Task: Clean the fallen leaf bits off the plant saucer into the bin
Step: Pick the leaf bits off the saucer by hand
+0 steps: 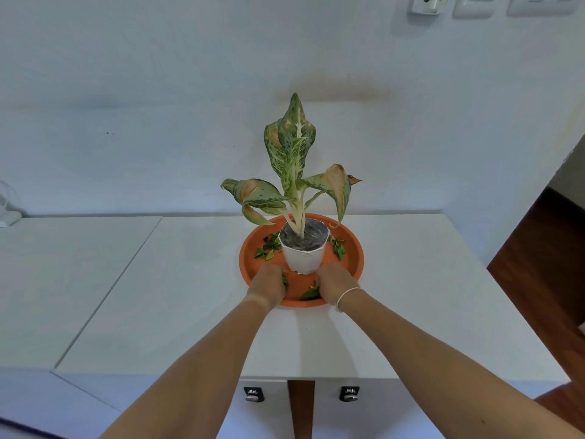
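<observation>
Both forearms reach in over the white tabletop. Left hand is curled shut on a leaf scrap at the near rim of the orange saucer; right hand is curled beside another scrap, grip unclear. Likely gathering the nearest debris first. More leaf bits lie either side of the white pot, which is centred on the saucer. No bin in view.

The saucer is terracotta orange. On it, a white pot — its plant speckled green and cream, browning — and green leaf bits.
</observation>
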Action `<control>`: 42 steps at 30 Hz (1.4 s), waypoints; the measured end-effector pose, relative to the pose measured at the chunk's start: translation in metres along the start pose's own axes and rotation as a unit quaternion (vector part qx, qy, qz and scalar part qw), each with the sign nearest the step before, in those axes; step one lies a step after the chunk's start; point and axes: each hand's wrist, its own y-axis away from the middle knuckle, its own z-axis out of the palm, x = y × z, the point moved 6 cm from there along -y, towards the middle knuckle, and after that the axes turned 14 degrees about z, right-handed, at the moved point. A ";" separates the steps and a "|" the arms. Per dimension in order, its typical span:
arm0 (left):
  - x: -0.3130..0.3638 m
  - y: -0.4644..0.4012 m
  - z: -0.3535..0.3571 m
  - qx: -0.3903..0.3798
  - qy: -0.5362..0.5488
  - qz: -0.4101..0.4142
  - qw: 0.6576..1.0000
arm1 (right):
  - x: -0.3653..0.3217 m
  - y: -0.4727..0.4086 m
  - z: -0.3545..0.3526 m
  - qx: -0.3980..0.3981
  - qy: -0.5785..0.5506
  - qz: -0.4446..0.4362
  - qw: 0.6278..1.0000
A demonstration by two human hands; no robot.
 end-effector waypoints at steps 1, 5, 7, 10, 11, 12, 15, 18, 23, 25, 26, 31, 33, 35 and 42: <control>-0.001 -0.002 0.001 0.004 -0.002 0.001 1.000 | -0.004 0.017 -0.010 -0.036 0.009 0.000 0.999; 0.000 -0.002 -0.002 0.028 0.007 -0.008 1.000 | -0.014 0.050 -0.032 -0.097 0.052 -0.039 0.993; 0.000 -0.001 -0.003 0.019 0.003 -0.018 1.000 | -0.013 0.051 -0.030 -0.116 0.082 -0.036 0.989; -0.001 0.000 -0.004 0.021 0.012 -0.020 0.999 | -0.019 0.054 -0.032 -0.121 0.053 -0.046 0.990; 0.000 0.001 -0.005 0.026 0.017 -0.022 0.999 | -0.021 0.057 -0.033 -0.124 0.035 -0.045 0.991; 0.000 0.001 -0.004 0.033 0.022 -0.020 0.999 | -0.022 0.057 -0.032 -0.121 0.019 -0.049 0.991; -0.002 0.002 -0.003 0.038 0.043 -0.028 0.998 | -0.023 0.060 -0.029 -0.105 0.049 -0.055 0.992; -0.005 0.002 0.000 0.036 0.036 -0.018 0.999 | -0.022 0.059 -0.026 -0.078 0.085 -0.056 0.992; 0.003 0.002 -0.002 0.035 0.048 0.016 0.998 | -0.024 0.063 -0.030 -0.051 0.095 -0.074 0.991; 0.002 0.003 -0.001 0.023 0.059 0.006 0.998 | -0.024 0.063 -0.031 -0.045 0.094 -0.081 0.991; 0.001 0.003 0.000 0.018 0.055 0.002 0.998 | -0.022 0.063 -0.030 -0.045 0.093 -0.078 0.992; 0.001 0.001 -0.006 0.007 0.039 -0.006 0.999 | -0.016 0.053 -0.032 -0.050 0.047 -0.037 0.997; -0.001 -0.001 -0.008 0.014 0.048 -0.019 0.999 | -0.014 0.049 -0.036 -0.058 0.033 -0.024 0.997; -0.003 -0.002 -0.011 0.020 0.055 -0.034 0.998 | -0.011 0.046 -0.041 -0.081 0.021 -0.002 0.996; -0.012 -0.002 -0.022 0.058 0.139 -0.089 0.985 | 0.014 0.041 -0.058 -0.192 -0.306 0.151 0.920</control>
